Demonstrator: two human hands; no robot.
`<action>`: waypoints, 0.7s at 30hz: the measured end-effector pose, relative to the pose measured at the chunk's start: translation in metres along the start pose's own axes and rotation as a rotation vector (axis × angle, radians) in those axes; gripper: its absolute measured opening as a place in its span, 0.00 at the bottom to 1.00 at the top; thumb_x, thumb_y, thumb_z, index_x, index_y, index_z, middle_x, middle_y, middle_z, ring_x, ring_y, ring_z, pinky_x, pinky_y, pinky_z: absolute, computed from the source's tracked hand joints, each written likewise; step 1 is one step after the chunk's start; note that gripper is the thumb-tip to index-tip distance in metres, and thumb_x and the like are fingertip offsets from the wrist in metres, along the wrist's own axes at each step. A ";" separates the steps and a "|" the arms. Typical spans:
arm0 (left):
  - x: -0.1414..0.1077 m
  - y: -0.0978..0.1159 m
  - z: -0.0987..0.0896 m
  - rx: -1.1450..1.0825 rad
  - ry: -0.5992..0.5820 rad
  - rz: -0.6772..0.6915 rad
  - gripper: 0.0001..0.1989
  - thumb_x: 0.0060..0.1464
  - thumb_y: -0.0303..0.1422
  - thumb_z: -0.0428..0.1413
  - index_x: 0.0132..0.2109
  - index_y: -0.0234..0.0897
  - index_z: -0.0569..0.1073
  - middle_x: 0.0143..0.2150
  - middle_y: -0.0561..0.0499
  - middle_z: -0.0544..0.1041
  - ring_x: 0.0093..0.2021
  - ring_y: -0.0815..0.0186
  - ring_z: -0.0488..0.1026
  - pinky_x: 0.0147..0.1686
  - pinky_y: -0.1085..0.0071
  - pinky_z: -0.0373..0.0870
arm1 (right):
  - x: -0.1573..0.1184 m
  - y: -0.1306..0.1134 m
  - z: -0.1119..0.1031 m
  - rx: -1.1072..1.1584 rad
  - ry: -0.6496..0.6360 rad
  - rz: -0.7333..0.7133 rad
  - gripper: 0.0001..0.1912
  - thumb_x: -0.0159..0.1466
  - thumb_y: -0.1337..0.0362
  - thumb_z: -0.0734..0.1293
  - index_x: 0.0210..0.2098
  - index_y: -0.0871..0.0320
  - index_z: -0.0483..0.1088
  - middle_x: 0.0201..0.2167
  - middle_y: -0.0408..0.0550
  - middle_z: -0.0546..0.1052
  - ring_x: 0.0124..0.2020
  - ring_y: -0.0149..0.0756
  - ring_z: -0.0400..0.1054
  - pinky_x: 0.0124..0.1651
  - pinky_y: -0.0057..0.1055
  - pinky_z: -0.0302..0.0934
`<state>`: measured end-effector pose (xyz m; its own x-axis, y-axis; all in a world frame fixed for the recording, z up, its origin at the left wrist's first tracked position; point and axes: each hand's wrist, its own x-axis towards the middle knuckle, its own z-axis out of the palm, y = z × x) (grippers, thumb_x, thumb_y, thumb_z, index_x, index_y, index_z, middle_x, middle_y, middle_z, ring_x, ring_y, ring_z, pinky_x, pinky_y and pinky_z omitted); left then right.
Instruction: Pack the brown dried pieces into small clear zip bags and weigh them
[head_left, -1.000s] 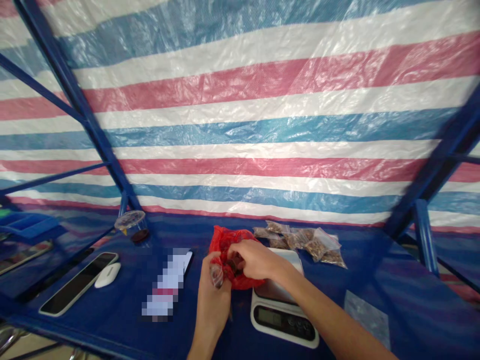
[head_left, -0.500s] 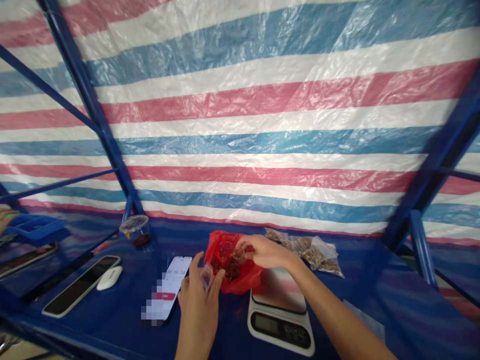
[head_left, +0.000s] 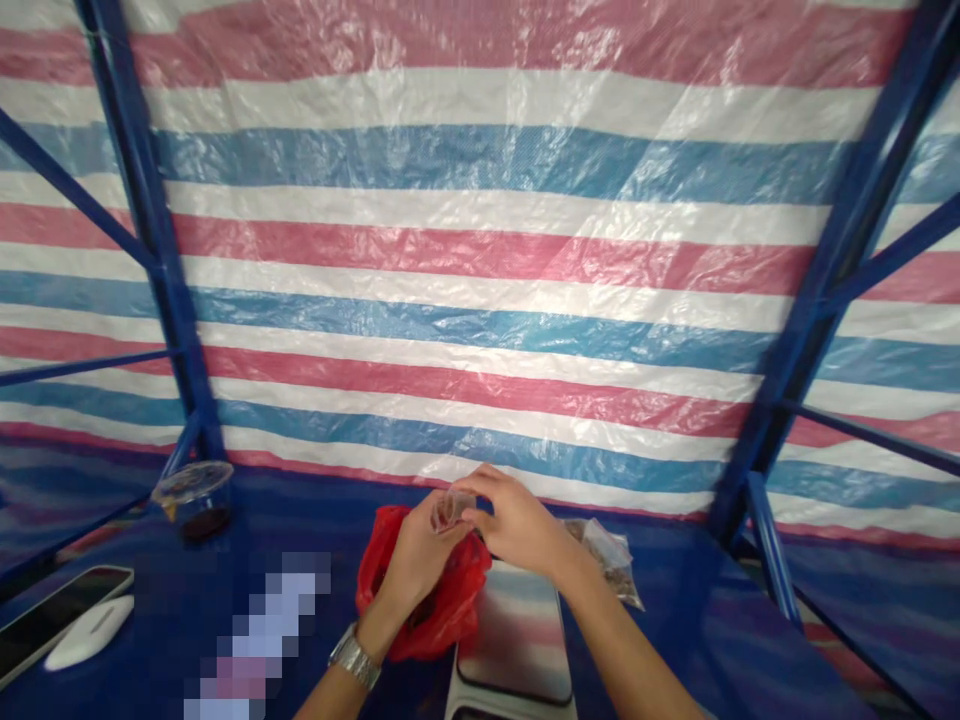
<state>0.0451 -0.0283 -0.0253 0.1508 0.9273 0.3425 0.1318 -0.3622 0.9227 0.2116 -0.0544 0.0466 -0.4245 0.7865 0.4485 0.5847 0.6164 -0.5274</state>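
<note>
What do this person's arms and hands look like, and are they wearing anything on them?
The left hand and right hand wear no gloves. No sleeve shows on the left forearm or right forearm. A shiny, silver-coloured linked band circles the left wrist; no watch face is visible.

One striped plastic sheet point(head_left: 480, 250), glossy, hung before me. I faced blue metal posts point(head_left: 146, 200), one blue tabletop point(head_left: 735, 640).

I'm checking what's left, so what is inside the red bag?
Some dark contents show inside the red bag, beside the left hand. That hand and its wrist cover part of the opening, so whatever lies behind them cannot be seen.
</note>
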 end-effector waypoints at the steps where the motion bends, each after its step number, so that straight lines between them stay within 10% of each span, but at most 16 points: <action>1: 0.001 -0.003 0.002 -0.003 0.001 0.005 0.13 0.53 0.38 0.62 0.43 0.35 0.77 0.41 0.46 0.83 0.41 0.57 0.80 0.42 0.66 0.72 | -0.001 -0.003 0.002 -0.044 -0.012 -0.006 0.16 0.64 0.75 0.66 0.48 0.56 0.78 0.47 0.50 0.77 0.49 0.41 0.73 0.57 0.36 0.66; 14: -0.005 -0.020 0.003 -0.131 0.011 0.018 0.09 0.56 0.32 0.58 0.44 0.35 0.75 0.39 0.49 0.80 0.38 0.61 0.77 0.39 0.68 0.71 | 0.002 0.001 0.031 -0.151 -0.007 -0.179 0.26 0.66 0.78 0.59 0.56 0.50 0.75 0.53 0.50 0.74 0.53 0.40 0.72 0.58 0.36 0.67; 21: -0.021 0.028 -0.043 0.016 0.035 -0.036 0.06 0.56 0.36 0.58 0.35 0.39 0.71 0.28 0.57 0.70 0.30 0.67 0.68 0.33 0.72 0.65 | 0.003 -0.003 0.023 -0.112 0.542 -0.026 0.20 0.71 0.66 0.62 0.60 0.50 0.73 0.53 0.56 0.71 0.56 0.47 0.69 0.62 0.45 0.65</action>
<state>0.0039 -0.0539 0.0013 0.1118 0.9423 0.3156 0.1520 -0.3301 0.9316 0.1928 -0.0528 0.0331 -0.0408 0.6203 0.7833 0.6609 0.6047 -0.4444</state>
